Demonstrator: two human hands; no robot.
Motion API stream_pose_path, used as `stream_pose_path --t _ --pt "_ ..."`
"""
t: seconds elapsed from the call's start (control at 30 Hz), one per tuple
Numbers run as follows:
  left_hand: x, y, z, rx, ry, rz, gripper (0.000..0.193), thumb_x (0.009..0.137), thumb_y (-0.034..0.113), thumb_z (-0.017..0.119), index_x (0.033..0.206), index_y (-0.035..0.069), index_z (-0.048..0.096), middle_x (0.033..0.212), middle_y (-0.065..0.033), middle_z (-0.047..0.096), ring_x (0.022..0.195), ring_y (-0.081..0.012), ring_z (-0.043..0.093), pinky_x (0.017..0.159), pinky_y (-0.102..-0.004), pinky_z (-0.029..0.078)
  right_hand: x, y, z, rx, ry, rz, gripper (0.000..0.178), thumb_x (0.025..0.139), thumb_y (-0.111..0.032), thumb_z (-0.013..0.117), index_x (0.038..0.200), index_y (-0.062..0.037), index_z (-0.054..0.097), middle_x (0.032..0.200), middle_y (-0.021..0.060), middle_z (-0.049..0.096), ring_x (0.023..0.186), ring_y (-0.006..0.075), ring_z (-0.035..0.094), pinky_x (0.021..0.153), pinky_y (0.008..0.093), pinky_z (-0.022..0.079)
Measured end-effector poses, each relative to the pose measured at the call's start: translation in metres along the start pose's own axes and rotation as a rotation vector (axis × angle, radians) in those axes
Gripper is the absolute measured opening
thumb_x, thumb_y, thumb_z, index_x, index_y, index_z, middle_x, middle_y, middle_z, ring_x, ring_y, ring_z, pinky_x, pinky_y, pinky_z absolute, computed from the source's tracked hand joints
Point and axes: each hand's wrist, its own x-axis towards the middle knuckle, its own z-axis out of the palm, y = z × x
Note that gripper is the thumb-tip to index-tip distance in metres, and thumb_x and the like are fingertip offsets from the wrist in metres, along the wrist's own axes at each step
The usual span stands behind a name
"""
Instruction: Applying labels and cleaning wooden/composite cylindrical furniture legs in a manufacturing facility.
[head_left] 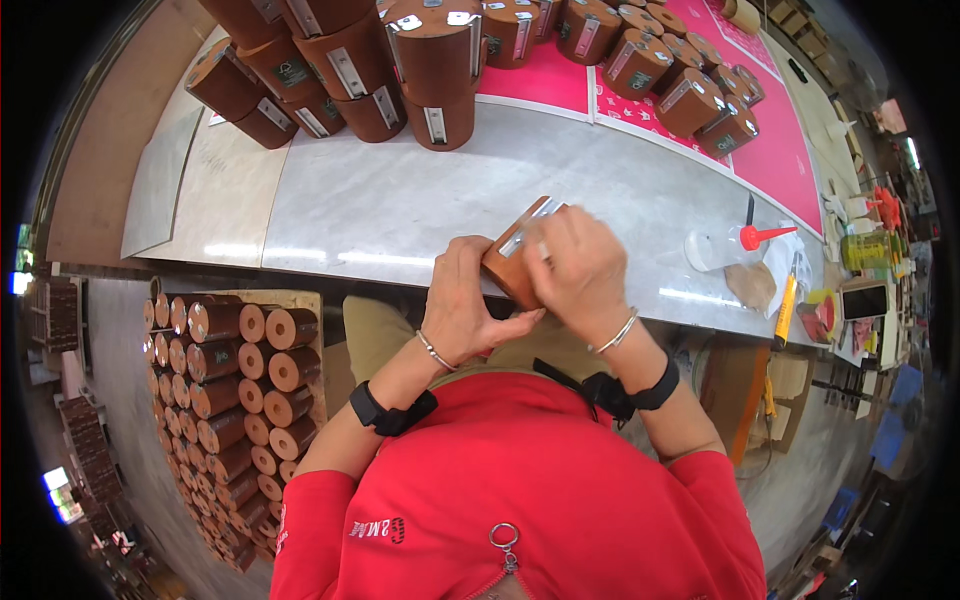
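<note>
A brown wooden cylinder (513, 277) is held tilted at the near edge of the table. My left hand (464, 300) grips it from the left, with the thumb under its lower end. A shiny metal strip (514, 243) runs along its upper side. My right hand (580, 262) is closed, its curled fingers against the strip and the cylinder's right side. Motion blurs the right hand a little, and anything between its fingers is hidden.
Similar brown cylinders (440, 60) with metal strips stand stacked at the back left. More cylinders (690, 100) stand on pink printed sheets (780, 150). A clear bottle with a red nozzle (722, 245) and a yellow-handled tool (786, 308) lie right. A pallet of cylinders (225, 390) is on the floor.
</note>
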Motion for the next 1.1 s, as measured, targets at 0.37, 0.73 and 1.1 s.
stream_pose_path --t 0.37,0.73,1.1 --pt "-0.003 0.004 0.001 -0.001 -0.010 -0.046 0.078 0.059 0.031 0.084 0.115 -0.004 0.044 0.104 -0.0147 0.048 0.094 -0.0279 0.052 0.082 -0.0358 0.045 0.009 0.035 0.000 0.061 0.027 0.072 0.010 0.078 -0.014 0.063 0.076 -0.0081 0.055 0.071 0.0096 0.049 0.058 0.0283 0.051 0.052 0.0381 0.042" --pt "0.009 0.003 -0.001 -0.047 -0.014 0.027 0.077 0.055 0.029 0.081 0.115 -0.002 0.045 0.105 -0.0181 0.050 0.092 -0.0339 0.051 0.080 -0.0394 0.042 -0.008 0.016 -0.002 0.124 -0.025 -0.042 0.011 0.075 -0.013 0.066 0.082 -0.0087 0.059 0.072 0.0078 0.050 0.061 0.0262 0.052 0.054 0.0374 0.042" --pt "0.010 -0.008 0.001 -0.001 -0.030 0.120 0.082 0.055 0.026 0.083 0.121 -0.002 0.044 0.114 -0.0206 0.051 0.102 -0.0360 0.051 0.087 -0.0429 0.042 -0.009 0.006 -0.004 0.066 -0.096 -0.071 0.014 0.074 -0.012 0.068 0.082 -0.0064 0.059 0.072 0.0097 0.050 0.062 0.0276 0.051 0.056 0.0367 0.042"
